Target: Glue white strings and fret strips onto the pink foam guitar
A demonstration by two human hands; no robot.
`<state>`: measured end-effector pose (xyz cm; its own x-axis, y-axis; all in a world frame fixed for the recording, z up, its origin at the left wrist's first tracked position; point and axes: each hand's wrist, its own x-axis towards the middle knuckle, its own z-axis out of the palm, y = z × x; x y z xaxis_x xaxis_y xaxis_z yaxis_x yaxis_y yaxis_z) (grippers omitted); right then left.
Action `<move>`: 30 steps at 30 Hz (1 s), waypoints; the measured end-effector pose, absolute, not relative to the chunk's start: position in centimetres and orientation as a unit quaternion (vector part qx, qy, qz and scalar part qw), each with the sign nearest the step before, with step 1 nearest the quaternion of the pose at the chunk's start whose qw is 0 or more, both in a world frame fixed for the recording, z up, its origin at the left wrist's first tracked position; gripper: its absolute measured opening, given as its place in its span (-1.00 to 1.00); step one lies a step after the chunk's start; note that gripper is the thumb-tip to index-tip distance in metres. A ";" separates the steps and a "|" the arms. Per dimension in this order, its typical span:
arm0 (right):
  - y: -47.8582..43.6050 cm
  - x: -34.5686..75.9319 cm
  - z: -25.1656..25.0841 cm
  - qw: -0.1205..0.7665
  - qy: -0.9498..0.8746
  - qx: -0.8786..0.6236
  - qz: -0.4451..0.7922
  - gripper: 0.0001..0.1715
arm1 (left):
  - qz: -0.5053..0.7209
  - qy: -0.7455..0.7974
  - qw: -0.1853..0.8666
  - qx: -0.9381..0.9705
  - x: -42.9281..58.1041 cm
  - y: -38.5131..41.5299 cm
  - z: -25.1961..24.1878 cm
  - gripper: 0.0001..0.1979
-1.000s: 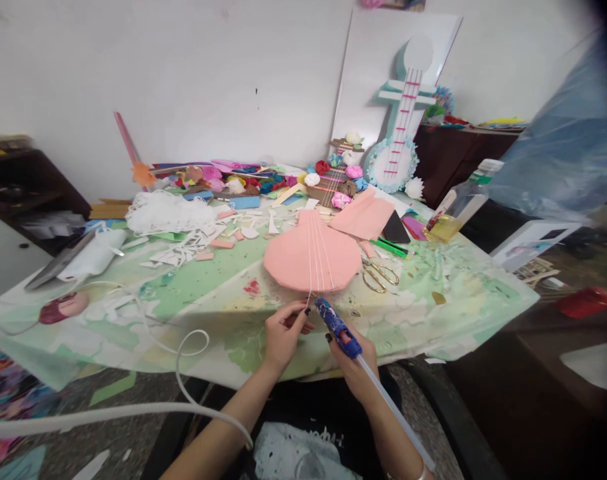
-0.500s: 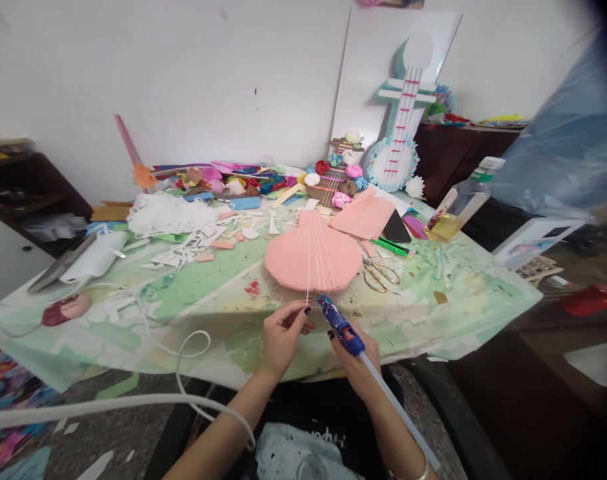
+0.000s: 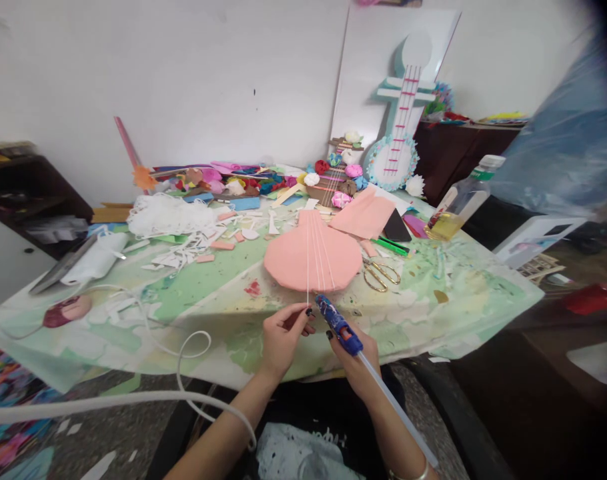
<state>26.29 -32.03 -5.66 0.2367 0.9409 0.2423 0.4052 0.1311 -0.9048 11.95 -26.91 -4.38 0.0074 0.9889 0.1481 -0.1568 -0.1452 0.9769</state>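
A pink craft instrument body (image 3: 288,259) lies at the table's front, with several white strings fanning down its face. My left hand (image 3: 281,337) pinches the end of the leftmost white string (image 3: 308,273), pulled straight past the body's near edge. In my right hand (image 3: 358,363) is a blue hot glue gun (image 3: 339,325), gripped at the handle, a long clear glue stick (image 3: 393,400) trailing from its back. The gun's nozzle is by the near edge of the pink body, just right of the string; whether it touches cannot be made out.
Gold scissors (image 3: 380,275), a green cutter (image 3: 393,246) and a bottle of yellow liquid (image 3: 458,203) are to the right. White string (image 3: 168,215) and paper scraps lie left. A white cable (image 3: 133,400) crosses near my left arm. A finished blue-white instrument (image 3: 402,127) leans behind.
Almost nothing has moved. The glue gun's tip has shifted very slightly left, and my left hand keeps its pinch on the string.
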 end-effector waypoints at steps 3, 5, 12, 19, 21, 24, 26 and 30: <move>-32.2 26.2 -5.7 0.506 -0.555 -0.605 0.263 -0.91 | 0.568 0.417 0.501 0.503 11.9 -27.0 -4.2 -0.81; -32.3 26.2 -5.7 0.508 -0.553 -0.607 0.261 -0.91 | 0.567 0.418 0.498 0.506 11.9 -27.1 -4.2 -0.80; -32.2 26.3 -5.7 0.503 -0.557 -0.607 0.260 -0.91 | 0.562 0.423 0.493 0.513 11.8 -27.4 -4.3 -0.78; -31.9 26.1 -5.5 0.504 -0.563 -0.604 0.256 -0.91 | 0.567 0.421 0.483 0.517 11.8 -27.5 -4.3 -0.80; -32.0 26.1 -5.4 0.504 -0.565 -0.601 0.255 -0.89 | 0.567 0.420 0.483 0.518 11.7 -27.6 -4.4 -0.80; -32.1 26.2 -5.5 0.502 -0.569 -0.599 0.254 -0.87 | 0.567 0.424 0.480 0.518 11.7 -27.6 -4.5 -0.80; -32.2 26.2 -5.6 0.501 -0.573 -0.596 0.256 -0.88 | 0.566 0.425 0.480 0.519 11.7 -27.6 -4.4 -0.80; -32.5 26.2 -5.9 0.502 -0.573 -0.597 0.253 -0.87 | 0.565 0.425 0.476 0.523 11.7 -27.6 -4.3 -0.80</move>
<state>26.17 -32.46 -5.93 0.2161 0.9372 0.2737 0.4300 0.1604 -0.8885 11.73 -27.64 -4.26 -0.0005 0.9825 0.1864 -0.0938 -0.1857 0.9781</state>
